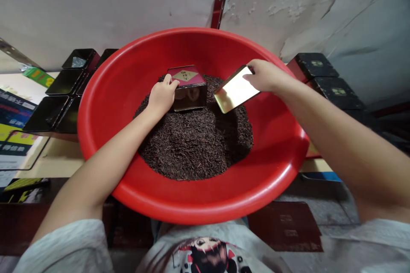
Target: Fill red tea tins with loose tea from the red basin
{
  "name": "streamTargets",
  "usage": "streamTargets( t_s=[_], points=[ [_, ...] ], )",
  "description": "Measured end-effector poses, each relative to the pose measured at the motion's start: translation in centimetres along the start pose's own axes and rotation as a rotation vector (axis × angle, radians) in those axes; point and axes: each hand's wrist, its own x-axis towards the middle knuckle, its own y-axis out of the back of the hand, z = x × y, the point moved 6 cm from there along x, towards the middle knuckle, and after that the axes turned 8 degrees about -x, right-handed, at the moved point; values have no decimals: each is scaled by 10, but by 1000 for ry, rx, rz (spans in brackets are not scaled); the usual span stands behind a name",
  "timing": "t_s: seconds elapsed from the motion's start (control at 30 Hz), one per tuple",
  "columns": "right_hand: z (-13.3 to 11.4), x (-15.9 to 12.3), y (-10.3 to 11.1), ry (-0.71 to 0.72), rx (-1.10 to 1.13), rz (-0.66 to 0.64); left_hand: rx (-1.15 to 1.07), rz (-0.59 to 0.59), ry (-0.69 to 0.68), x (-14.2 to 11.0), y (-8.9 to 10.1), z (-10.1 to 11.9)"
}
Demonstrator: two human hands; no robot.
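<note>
A wide red basin [192, 213] holds a heap of dark, loose tea leaves [192, 149]. My left hand [162, 96] grips a dark red tea tin [200, 80] that lies on its side on the heap, its open mouth turned towards me. The tin has a gold diamond label with dark writing. Over the right part of the heap, my right hand [261, 76] holds a shiny gold rectangular tin lid [237, 89] by its far right end. The lid tilts down to the left, with its lower end just above the leaves.
Several open dark tins [65, 82] stand left of the basin, beside a green box [38, 76] and printed sheets [16, 123]. More dark tins [335, 91], apparently closed, stand on the right. Behind the basin rises a wall [128, 0] with peeling paint.
</note>
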Motion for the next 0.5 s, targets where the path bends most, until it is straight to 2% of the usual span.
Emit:
streamTargets(
  t_s=[0.03,0.07,0.17,0.23,0.27,0.3,0.4,0.43,0.5],
  points=[
    [4,7,-15,-5,0,-40,13,1,0,-1,2,1],
    [12,13,-29,-93,-14,-69,23,4,-1,-2,5,2],
    [18,16,-68,-201,-59,-205,6,16,-4,-5,15,6],
    [11,11,-75,-207,-90,-235,-44,50,3,-7,24,8],
    [5,8,-68,-187,-76,-176,-69,77,8,-8,29,9],
    [-3,3,-55,-147,-34,-60,-86,104,12,-9,34,10],
    [-39,-22,0,98,189,418,-109,148,19,-11,42,12],
    [-56,-32,11,227,223,483,-114,146,17,-12,43,13],
    [-95,-48,10,512,246,425,-128,135,6,-13,42,16]
  ],
)
